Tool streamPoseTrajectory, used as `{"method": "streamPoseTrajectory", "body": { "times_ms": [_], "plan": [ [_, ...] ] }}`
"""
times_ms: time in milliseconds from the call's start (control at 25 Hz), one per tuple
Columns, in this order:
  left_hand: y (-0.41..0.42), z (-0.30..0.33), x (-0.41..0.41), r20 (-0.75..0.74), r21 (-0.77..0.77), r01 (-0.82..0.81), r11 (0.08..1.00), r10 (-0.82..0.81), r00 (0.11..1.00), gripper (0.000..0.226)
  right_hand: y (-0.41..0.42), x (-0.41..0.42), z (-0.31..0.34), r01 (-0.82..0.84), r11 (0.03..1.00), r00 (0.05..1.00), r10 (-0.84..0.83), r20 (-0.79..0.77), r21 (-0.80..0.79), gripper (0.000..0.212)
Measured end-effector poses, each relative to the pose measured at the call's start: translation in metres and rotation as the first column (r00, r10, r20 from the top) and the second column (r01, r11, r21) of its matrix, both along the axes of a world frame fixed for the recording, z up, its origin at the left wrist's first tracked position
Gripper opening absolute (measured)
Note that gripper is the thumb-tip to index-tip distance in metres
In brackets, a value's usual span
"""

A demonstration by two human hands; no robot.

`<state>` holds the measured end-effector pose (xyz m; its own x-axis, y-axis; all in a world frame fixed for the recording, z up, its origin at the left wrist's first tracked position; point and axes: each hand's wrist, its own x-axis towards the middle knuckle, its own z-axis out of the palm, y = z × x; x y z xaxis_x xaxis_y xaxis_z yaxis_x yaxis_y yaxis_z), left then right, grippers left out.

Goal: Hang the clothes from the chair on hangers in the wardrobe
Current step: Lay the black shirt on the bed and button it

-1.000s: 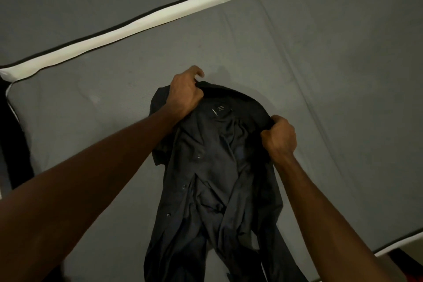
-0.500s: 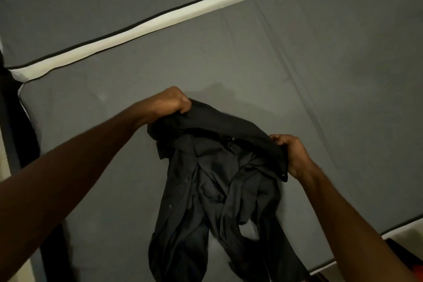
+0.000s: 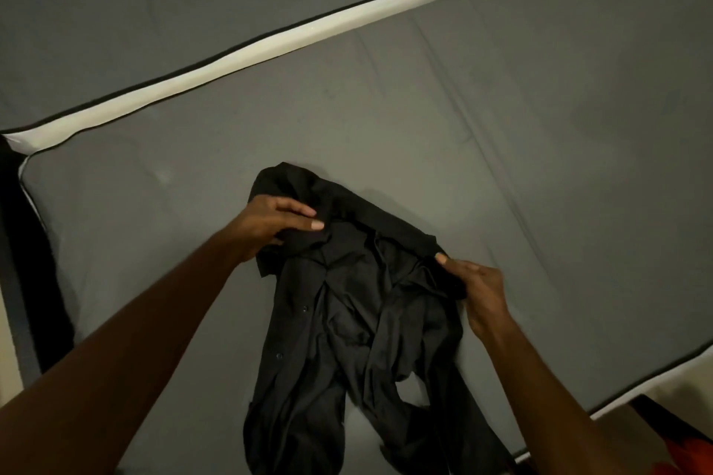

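A black button-up shirt point(image 3: 347, 320) lies crumpled on a grey mattress point(image 3: 501, 166), collar end away from me, its tail hanging toward the near edge. My left hand point(image 3: 270, 224) grips the shirt's left shoulder by the collar, fingers stretched across the cloth. My right hand point(image 3: 478, 289) pinches the right shoulder between thumb and fingers. No hanger, chair or wardrobe is in view.
A white band with black piping point(image 3: 308, 35) runs diagonally across the grey mattress surface. The mattress corner and a dark gap point(image 3: 27, 243) lie at the left. A red object point(image 3: 690, 455) shows at the bottom right corner, past the near edge.
Both hands have shifted their hold along the shirt's shoulders. The left hand moved from the far collar edge onto the front of the left shoulder; the shirt lies a little flatter.
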<state>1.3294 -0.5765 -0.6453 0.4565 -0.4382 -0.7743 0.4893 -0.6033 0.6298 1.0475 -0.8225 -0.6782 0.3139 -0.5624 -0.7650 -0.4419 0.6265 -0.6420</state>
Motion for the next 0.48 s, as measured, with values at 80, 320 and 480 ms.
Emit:
{"method": "streamPoseTrajectory", "body": {
  "times_ms": [80, 320, 480],
  "plan": [
    [0.000, -0.004, -0.006, 0.160, 0.135, 0.178, 0.975, -0.198, 0.967, 0.036, 0.005, -0.007, -0.006, -0.155, 0.943, 0.979, 0.106, -0.176, -0.295, 0.017],
    [0.003, 0.000, -0.008, 0.722, 0.506, 0.189, 0.842, -0.533, 0.442, 0.024, 0.007, -0.013, -0.006, -0.336, 0.682, 0.938, 0.186, -0.291, -0.650, 0.011],
    [-0.004, 0.016, -0.011, 0.853, 0.516, 0.120, 0.848, -0.522, 0.016, 0.030, 0.016, -0.002, 0.016, -0.397, 0.582, 0.916, 0.207, -0.343, -0.710, 0.006]
  ]
}}
